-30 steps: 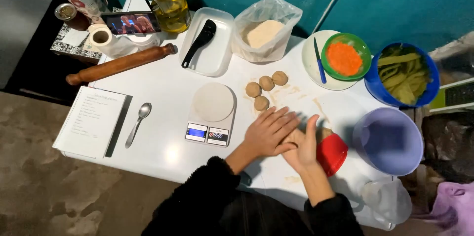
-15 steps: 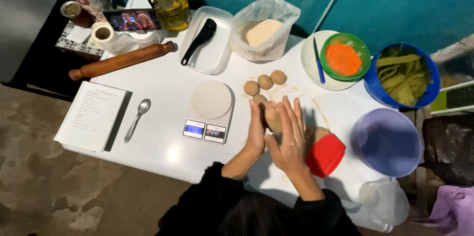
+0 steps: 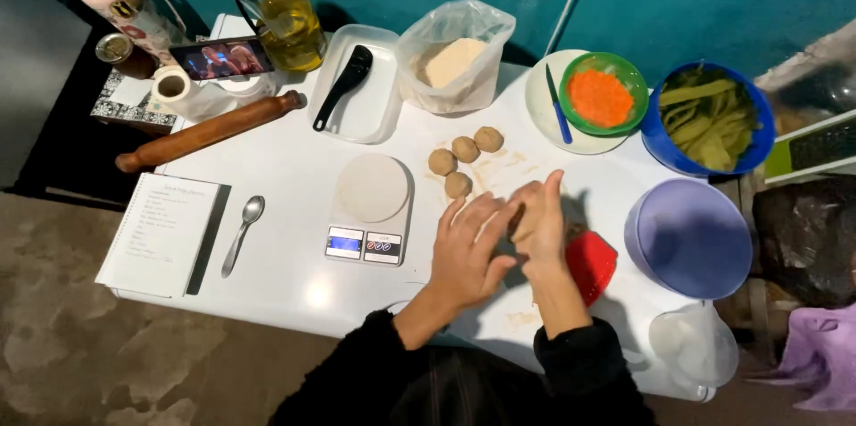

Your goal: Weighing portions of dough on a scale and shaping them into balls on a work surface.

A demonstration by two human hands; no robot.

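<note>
From the head view, four dough balls (image 3: 464, 159) lie on the white table (image 3: 285, 167) beside one kitchen scale (image 3: 370, 209); one spoon (image 3: 243, 232), one rolling pin (image 3: 209, 130) and one notebook (image 3: 162, 232) lie further left; the left hand (image 3: 468, 252) and right hand (image 3: 539, 225) press together, fingers loosely spread; whatever lies between the palms is hidden; a red scoop (image 3: 590, 264) sits just beside the right wrist.

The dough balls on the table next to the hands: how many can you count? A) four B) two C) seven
A: four round dough balls lie in a little cluster on the white table, just beyond the left hand and right hand, which are pressed together.
</note>
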